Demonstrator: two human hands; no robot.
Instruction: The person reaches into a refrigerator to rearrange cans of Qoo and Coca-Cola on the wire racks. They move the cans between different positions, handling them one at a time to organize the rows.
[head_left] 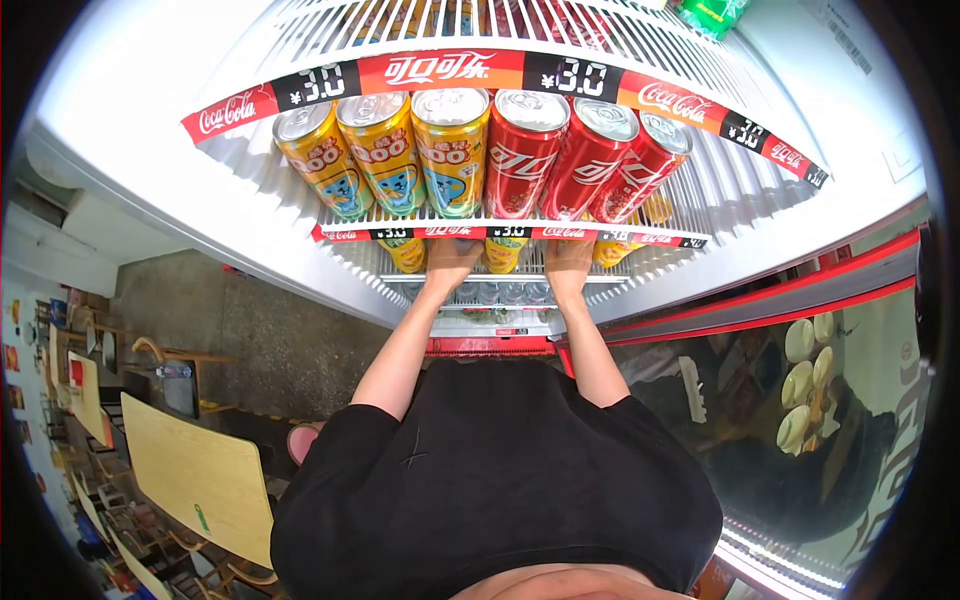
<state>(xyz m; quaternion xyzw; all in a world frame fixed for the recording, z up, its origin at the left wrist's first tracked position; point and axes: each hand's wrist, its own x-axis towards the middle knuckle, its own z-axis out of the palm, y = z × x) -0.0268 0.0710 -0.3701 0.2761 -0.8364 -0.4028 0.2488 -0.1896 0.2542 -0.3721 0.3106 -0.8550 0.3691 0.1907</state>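
Both my arms reach into a lit drinks fridge. My left hand (453, 263) and my right hand (567, 263) are at the lower shelf, under a red price strip (480, 233) that hides most of their fingers. Between them a yellow can (503, 254) shows. Another yellow can (405, 254) sits just left of my left hand, and a yellow can (611, 252) is right of my right hand. Whether either hand grips anything is hidden. On the shelf above stand three yellow cans (387, 165) and three red Coca-Cola cans (523, 160), upright in a row.
A higher wire shelf with a price strip (440, 69) crosses above the cans. Clear bottles (490, 293) are lower down. To the right is the open glass door (800, 330). Behind on the left are a wooden table (195, 470) and chairs on a grey floor (270, 330).
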